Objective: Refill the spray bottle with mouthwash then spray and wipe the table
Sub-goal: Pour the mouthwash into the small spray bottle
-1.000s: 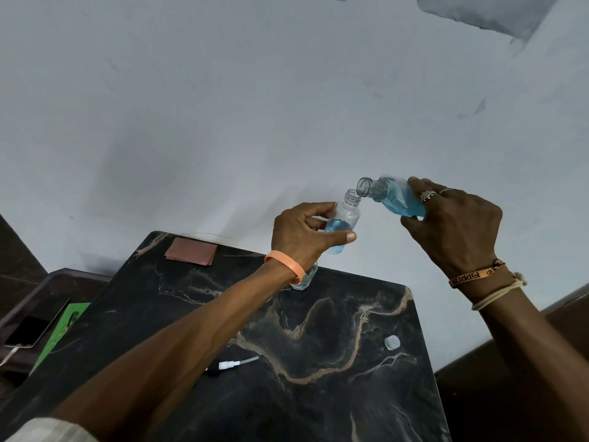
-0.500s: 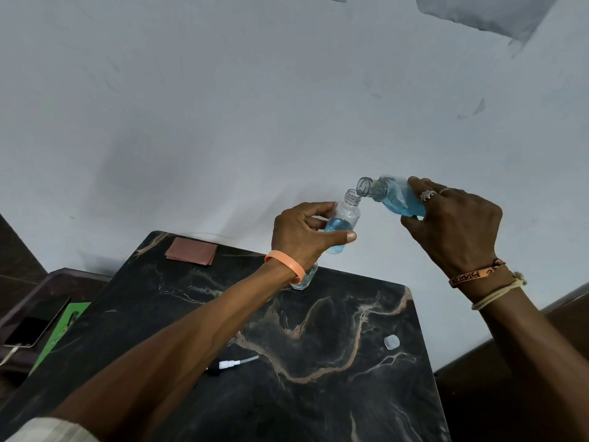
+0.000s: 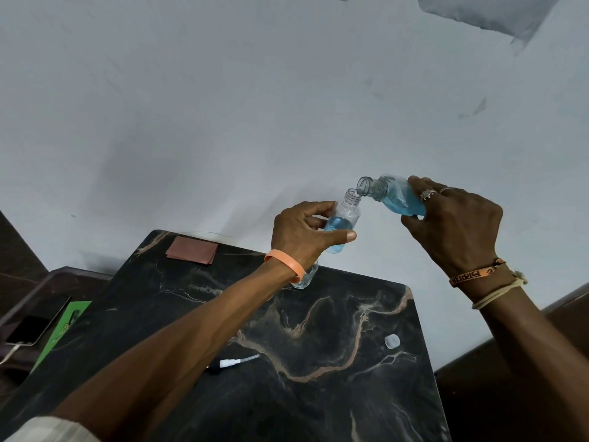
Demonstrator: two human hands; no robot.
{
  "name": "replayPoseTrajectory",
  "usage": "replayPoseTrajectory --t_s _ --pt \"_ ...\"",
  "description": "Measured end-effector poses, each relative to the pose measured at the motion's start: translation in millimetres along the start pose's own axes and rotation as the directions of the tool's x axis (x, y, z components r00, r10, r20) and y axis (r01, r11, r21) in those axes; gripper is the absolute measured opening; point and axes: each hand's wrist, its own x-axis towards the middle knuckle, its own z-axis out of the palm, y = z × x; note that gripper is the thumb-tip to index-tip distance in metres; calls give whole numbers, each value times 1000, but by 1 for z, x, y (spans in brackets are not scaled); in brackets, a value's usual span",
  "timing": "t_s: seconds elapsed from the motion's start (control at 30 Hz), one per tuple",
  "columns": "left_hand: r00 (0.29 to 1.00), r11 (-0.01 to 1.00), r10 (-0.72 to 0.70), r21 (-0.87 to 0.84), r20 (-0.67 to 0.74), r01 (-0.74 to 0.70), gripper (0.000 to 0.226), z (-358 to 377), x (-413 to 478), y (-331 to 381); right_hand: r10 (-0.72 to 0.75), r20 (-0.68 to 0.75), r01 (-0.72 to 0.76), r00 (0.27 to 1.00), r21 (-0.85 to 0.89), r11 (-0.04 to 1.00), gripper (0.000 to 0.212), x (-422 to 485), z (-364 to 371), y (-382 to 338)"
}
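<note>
Head view: the small clear spray bottle (image 3: 342, 223), uncapped and part-filled with blue liquid, is held above the dark marble table (image 3: 334, 362), gripped by the left hand (image 3: 302, 234). At its two o'clock the right hand (image 3: 459, 228) grasps the tilted mouthwash bottle (image 3: 390, 194), mouths nearly touching. No label is readable. The spray pump (image 3: 229, 362) lies at the table's seven o'clock.

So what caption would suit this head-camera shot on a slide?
Left hand steadies the small spray bottle while the right hand tips the mouthwash bottle at its mouth.
</note>
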Motion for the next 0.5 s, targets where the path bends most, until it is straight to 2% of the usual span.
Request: replayPoseTrajectory --t_s 0.37,0.5 --pt "1000 1000 4 -7 -6 -4 57 -1 -2 2 1 -21 -1 1000 14 1000 46 0 -1 -1" --pt "1000 1000 -13 -8 -3 13 58 -1 -3 3 4 -3 -4 1000 8 1000 52 1 -1 -1"
